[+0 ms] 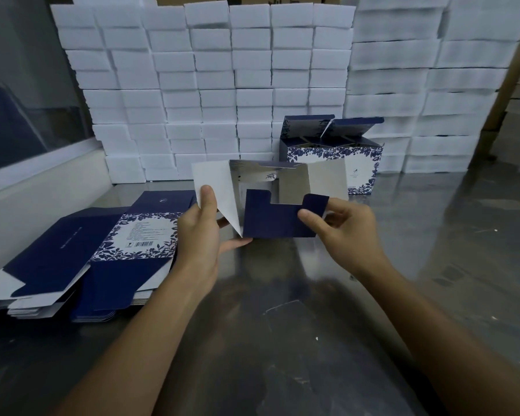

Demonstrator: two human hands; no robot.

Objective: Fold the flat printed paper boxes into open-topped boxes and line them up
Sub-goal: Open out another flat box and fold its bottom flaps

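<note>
I hold a half-opened navy and white printed box (pixel 267 217) above the steel table (pixel 282 325), its bottom flaps facing me. My left hand (pixel 201 229) grips the white side flap with the thumb on top and fingers under the box. My right hand (pixel 342 223) pinches the navy notched bottom flap at its right tab. A stack of flat printed boxes (pixel 96 253) lies on the table to the left. Two folded open-topped boxes (pixel 333 151) stand side by side behind the held one.
A tall wall of white foam blocks (pixel 216 85) fills the back, with more stacks at the right (pixel 427 100). A white ledge and glass panel (pixel 27 163) run along the left. Brown cartons show at the far right edge.
</note>
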